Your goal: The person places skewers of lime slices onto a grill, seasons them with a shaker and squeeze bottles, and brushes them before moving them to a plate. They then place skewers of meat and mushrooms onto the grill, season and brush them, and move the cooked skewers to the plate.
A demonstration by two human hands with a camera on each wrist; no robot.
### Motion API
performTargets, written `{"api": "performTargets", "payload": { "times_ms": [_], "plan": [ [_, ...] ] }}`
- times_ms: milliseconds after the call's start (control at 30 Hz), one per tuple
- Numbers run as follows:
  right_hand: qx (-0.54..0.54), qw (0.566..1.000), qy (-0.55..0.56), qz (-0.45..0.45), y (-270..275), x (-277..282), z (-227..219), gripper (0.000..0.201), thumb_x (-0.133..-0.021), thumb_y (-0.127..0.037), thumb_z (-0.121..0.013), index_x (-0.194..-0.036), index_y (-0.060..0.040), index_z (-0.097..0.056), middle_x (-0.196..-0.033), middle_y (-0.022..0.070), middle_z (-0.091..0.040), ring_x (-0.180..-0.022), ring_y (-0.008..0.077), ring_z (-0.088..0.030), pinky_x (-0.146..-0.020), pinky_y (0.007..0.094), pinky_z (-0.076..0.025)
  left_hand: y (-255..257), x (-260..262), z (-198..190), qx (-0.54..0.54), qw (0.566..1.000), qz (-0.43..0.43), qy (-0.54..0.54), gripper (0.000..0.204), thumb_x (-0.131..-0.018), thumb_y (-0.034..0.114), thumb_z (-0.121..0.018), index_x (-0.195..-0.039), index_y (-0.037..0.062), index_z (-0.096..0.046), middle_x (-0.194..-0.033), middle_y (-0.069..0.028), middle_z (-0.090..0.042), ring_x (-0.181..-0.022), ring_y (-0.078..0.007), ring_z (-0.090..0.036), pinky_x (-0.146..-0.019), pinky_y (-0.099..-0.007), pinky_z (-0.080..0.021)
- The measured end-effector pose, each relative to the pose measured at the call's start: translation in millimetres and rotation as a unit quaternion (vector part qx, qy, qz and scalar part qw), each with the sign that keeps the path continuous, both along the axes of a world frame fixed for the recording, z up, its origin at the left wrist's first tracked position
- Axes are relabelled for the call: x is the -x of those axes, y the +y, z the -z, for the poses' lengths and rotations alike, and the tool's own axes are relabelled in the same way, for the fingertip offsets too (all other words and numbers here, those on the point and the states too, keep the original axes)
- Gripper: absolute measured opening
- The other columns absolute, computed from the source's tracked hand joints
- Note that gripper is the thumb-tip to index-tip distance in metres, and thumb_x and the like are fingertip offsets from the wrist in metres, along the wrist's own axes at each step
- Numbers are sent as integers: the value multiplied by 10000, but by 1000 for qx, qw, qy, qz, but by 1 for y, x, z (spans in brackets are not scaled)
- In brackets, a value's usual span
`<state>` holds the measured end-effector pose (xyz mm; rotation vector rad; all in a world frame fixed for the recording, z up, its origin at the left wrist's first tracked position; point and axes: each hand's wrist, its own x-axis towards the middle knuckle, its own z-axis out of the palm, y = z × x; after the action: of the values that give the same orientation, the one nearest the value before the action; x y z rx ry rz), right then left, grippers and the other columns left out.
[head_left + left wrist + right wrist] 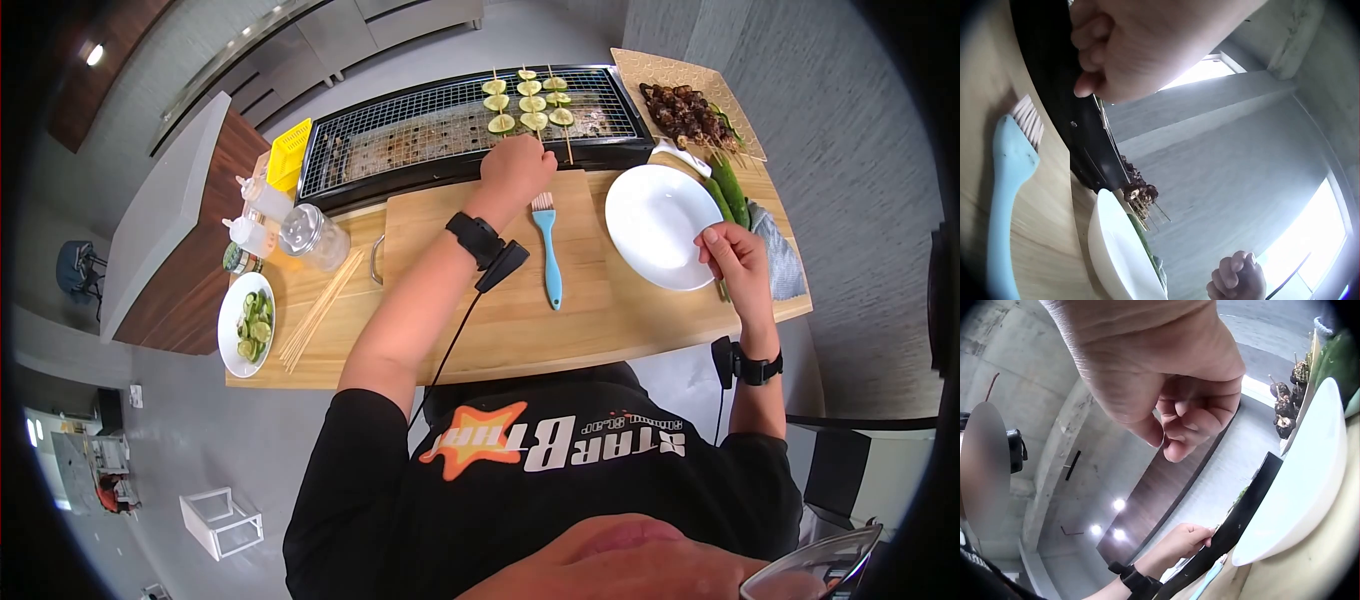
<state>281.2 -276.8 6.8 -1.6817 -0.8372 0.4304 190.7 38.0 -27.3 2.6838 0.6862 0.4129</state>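
Note:
My left hand (515, 172) is at the near edge of the grill (400, 130), fingers curled around the lower end of a cucumber skewer (532, 103). The fingers hide that end. Two more skewers of cucumber slices lie on the grate, one on each side. My right hand (735, 262) hovers over the right rim of a white bowl (655, 225); its fingers are loosely curled and hold nothing in the right wrist view. Between the hands, a blue basting brush (550, 255) lies on the cutting board (440, 260), bristles toward the grill.
Dark skewered pieces (690, 118) lie on a tray at the right, near whole cucumbers (730, 190) and a grey cloth (775, 250). At the left stand squeeze bottles (265, 198), a glass jar (318, 240), bamboo sticks (320, 310), a yellow basket (288, 155) and a bowl of cucumber slices (230, 325).

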Motion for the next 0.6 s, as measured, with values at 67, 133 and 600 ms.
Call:
{"api": "performTargets", "payload": {
  "times_ms": [67, 133, 600],
  "plan": [
    [5, 1000, -1, -3, 1, 1, 0, 230, -945, -213, -571, -837, -31, -660, -653, -35, -571, -528, 14, -398, -472, 171, -299, 0, 0, 1, 12, 1000, 10, 1, 300, -830, 291, -567, -732, 26, -667, -687, -175, -638, -692, -359, -637, -609, -459, -515],
    [14, 1000, -5, -14, 5, 2, 1, 224, -943, -205, -568, -844, -27, -660, -654, -34, -571, -529, 14, -406, -472, 173, -303, -1, 2, 2, 13, 1000, 7, -11, 319, -835, 309, -568, -707, 31, -659, -668, -170, -630, -674, -357, -631, -590, -459, -503],
    [132, 956, 215, -148, 168, -47, 13, 215, -934, -211, -566, -923, -5, -628, -694, 19, -617, -560, 60, -530, -479, 191, -414, 26, 30, 8, 25, 995, -99, -12, 370, -842, 357, -546, -670, 48, -654, -653, -163, -615, -674, -347, -615, -581, -438, -479]
  ]
}}
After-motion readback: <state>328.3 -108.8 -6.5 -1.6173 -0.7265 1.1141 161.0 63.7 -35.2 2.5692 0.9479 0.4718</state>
